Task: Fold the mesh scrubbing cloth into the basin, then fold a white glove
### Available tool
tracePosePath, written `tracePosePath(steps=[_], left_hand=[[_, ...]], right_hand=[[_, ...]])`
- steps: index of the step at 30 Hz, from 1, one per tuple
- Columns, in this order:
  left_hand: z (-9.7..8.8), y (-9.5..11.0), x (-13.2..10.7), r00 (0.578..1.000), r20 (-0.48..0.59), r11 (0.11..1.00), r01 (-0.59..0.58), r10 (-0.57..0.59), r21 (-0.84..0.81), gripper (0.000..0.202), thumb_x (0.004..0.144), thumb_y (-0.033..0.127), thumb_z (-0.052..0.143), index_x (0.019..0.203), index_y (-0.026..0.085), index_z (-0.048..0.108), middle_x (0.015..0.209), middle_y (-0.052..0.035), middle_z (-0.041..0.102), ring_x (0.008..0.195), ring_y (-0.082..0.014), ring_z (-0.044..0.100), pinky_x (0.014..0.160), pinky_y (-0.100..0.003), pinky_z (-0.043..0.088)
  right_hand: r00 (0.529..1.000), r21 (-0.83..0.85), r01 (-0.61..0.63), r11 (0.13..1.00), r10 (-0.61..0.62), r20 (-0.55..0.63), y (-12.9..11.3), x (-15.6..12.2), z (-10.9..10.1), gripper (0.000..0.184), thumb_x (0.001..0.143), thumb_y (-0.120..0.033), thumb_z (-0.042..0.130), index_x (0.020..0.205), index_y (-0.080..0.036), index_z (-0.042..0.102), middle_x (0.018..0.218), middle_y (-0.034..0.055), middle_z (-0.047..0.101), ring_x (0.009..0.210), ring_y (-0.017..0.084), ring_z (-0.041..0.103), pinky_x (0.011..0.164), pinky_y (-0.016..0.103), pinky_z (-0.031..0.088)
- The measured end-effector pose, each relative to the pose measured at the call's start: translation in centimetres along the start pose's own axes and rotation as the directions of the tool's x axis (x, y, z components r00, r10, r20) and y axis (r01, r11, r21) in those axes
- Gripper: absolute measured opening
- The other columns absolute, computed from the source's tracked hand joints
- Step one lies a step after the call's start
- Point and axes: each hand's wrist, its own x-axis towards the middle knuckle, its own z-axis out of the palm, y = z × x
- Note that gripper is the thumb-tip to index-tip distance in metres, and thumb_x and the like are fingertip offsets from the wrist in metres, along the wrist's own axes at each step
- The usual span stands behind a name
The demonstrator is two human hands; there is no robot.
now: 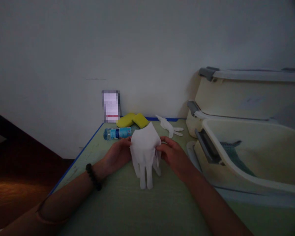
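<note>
A white glove hangs between my two hands over the table, its fingers pointing down toward me and its cuff at the top. My left hand pinches the glove's left edge. The right edge is gripped between the thumb and fingers of my right hand. Behind the glove and to the right, a second white glove lies crumpled on the table. A clear plastic bottle with a blue label lies on its side just beyond my left hand, its right end partly hidden by the held glove.
Two yellow pieces, seemingly cloths or sponges, lie near the wall. A blurred, phone-like panel leans at the table's back left. On the right stand cream storage bins; the front one holds something green. The green table has blue edging.
</note>
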Motion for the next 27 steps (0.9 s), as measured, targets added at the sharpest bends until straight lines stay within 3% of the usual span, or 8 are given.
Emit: tracePosePath(steps=[3, 6, 10, 16, 19, 21, 24, 27], left_hand=[[0.2, 0.0, -0.3, 0.997, 0.022, 0.997, 0.075, -0.076, 0.008, 0.014, 0.074, 0.018, 0.053, 0.087, 0.015, 0.059, 0.088, -0.0042, 0.065, 0.080, -0.0169, 0.061, 0.076, -0.032, 0.048], [0.5, -0.2, -0.6, 0.995, 0.058, 0.994, 0.078, -0.083, 0.074, 0.022, 0.070, 0.010, 0.061, 0.091, 0.017, 0.057, 0.090, -0.0028, 0.065, 0.080, -0.0147, 0.062, 0.078, -0.029, 0.047], [0.8, 0.0, -0.7, 0.999, 0.012, 0.996, 0.046, -0.047, 0.075, 0.031, 0.070, 0.008, 0.061, 0.099, 0.018, 0.055, 0.093, -0.0032, 0.066, 0.083, -0.0165, 0.063, 0.077, -0.029, 0.047], [0.5, 0.3, -1.0, 0.986, 0.091, 0.990, 0.141, -0.142, 0.020, 0.043, 0.063, 0.002, 0.053, 0.103, 0.014, 0.056, 0.090, -0.0060, 0.067, 0.081, -0.0215, 0.064, 0.073, -0.032, 0.048], [0.3, 0.1, -1.1, 0.969, 0.130, 0.977, 0.211, -0.211, 0.019, 0.040, 0.065, 0.009, 0.055, 0.105, 0.012, 0.055, 0.088, -0.0074, 0.067, 0.077, -0.0209, 0.064, 0.071, -0.032, 0.048], [0.4, -0.1, -1.1, 0.974, 0.091, 0.978, 0.203, -0.206, 0.043, 0.033, 0.072, 0.017, 0.058, 0.105, 0.013, 0.055, 0.086, -0.0069, 0.067, 0.074, -0.0184, 0.063, 0.070, -0.030, 0.048], [0.9, -0.4, -0.8, 0.993, -0.008, 0.988, 0.116, -0.116, 0.101, 0.024, 0.076, 0.024, 0.060, 0.099, 0.015, 0.058, 0.082, -0.0045, 0.066, 0.069, -0.0142, 0.061, 0.068, -0.027, 0.047], [1.2, -1.0, -0.4, 0.997, -0.080, 0.990, 0.009, 0.002, 0.140, 0.020, 0.075, 0.027, 0.063, 0.091, 0.015, 0.059, 0.072, -0.0009, 0.062, 0.064, -0.0114, 0.058, 0.060, -0.022, 0.046]], right_hand=[[0.984, 0.213, -0.151, 0.965, 0.127, 0.122, -0.2, -0.2, 0.1, 0.014, 0.065, -0.023, 0.057, 0.077, -0.019, 0.053, 0.067, -0.0025, 0.057, 0.060, 0.012, 0.054, 0.057, 0.025, 0.043], [0.958, 0.194, -0.248, 0.949, 0.211, 0.194, -0.1, -0.3, 0.1, 0.019, 0.068, -0.031, 0.062, 0.078, -0.018, 0.054, 0.070, -0.0016, 0.059, 0.063, 0.013, 0.056, 0.060, 0.026, 0.045], [0.956, 0.115, -0.266, 0.957, 0.246, 0.158, 0.7, 0.0, -0.2, 0.023, 0.065, -0.026, 0.065, 0.085, -0.018, 0.055, 0.069, -0.0018, 0.060, 0.057, 0.013, 0.056, 0.053, 0.026, 0.045], [0.989, 0.149, -0.145, 0.978, 0.149, -0.017, 0.3, 0.3, 0.0, 0.022, 0.065, -0.023, 0.060, 0.087, -0.020, 0.058, 0.061, -0.0054, 0.057, 0.051, 0.009, 0.051, 0.048, 0.021, 0.039], [0.993, 0.088, -0.115, 0.989, 0.116, 0.003, 0.0, 0.1, 0.2, 0.022, 0.066, -0.026, 0.060, 0.087, -0.019, 0.060, 0.062, -0.0053, 0.057, 0.052, 0.009, 0.050, 0.049, 0.021, 0.037], [0.995, 0.029, -0.080, 0.996, 0.078, 0.059, 0.0, 0.0, 0.2, 0.023, 0.068, -0.028, 0.060, 0.088, -0.019, 0.061, 0.066, -0.0037, 0.059, 0.056, 0.010, 0.052, 0.052, 0.021, 0.038], [0.992, -0.153, 0.061, 0.986, -0.042, 0.121, 0.3, -0.1, 0.1, 0.024, 0.071, -0.029, 0.058, 0.092, -0.019, 0.059, 0.078, -0.0004, 0.063, 0.066, 0.013, 0.056, 0.058, 0.024, 0.042], [0.955, -0.488, 0.277, 0.828, -0.292, 0.046, 0.4, -0.2, 0.1, 0.017, 0.072, -0.023, 0.055, 0.088, -0.018, 0.060, 0.081, 0.0017, 0.064, 0.070, 0.015, 0.057, 0.064, 0.027, 0.044]])
